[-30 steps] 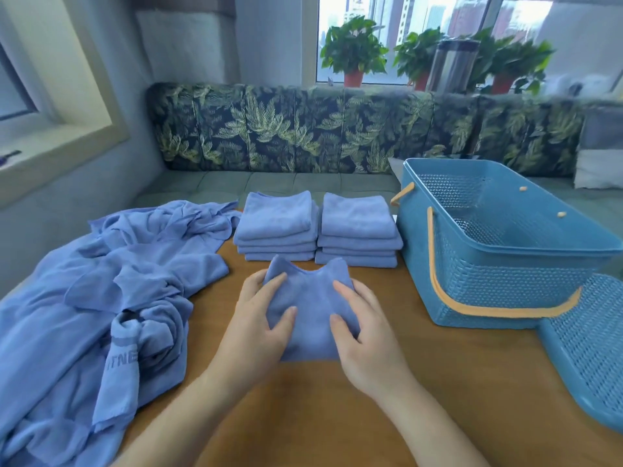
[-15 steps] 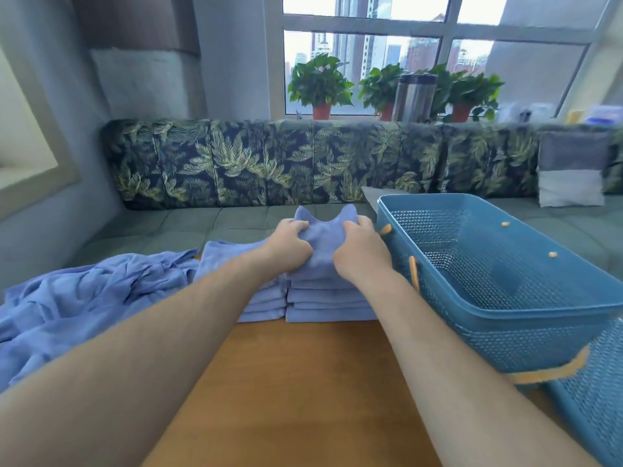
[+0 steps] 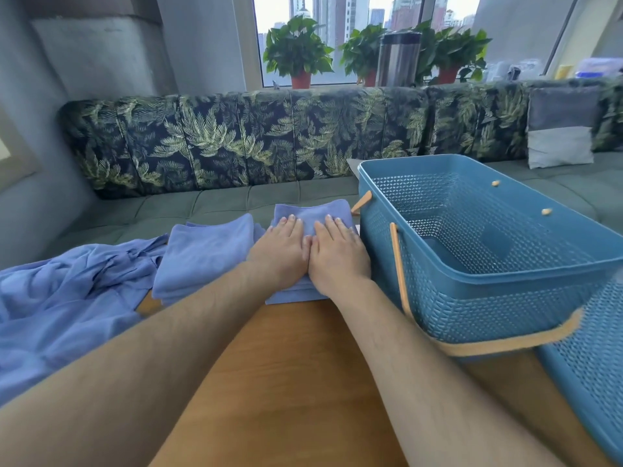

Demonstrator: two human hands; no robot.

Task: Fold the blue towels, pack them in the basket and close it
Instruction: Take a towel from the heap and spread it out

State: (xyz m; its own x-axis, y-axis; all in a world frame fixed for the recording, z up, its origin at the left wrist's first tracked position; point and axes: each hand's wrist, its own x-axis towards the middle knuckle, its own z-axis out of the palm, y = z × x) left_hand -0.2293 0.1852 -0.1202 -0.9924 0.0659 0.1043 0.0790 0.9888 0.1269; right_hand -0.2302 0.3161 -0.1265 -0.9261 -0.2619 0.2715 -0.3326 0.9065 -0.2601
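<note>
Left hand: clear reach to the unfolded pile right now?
Probably yes. The left hand lies flat on the right stack; only the low left stack sits between it and the pile.

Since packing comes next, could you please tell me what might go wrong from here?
The left hand and right hand press flat on the right stack, seemingly at the far edge of the table; a forward push could slide it onto the sofa seat. That stack stands close beside the basket; lifting it whole over the wall could topple the folds. The unfolded pile at the left could be forgotten before closing.
</note>
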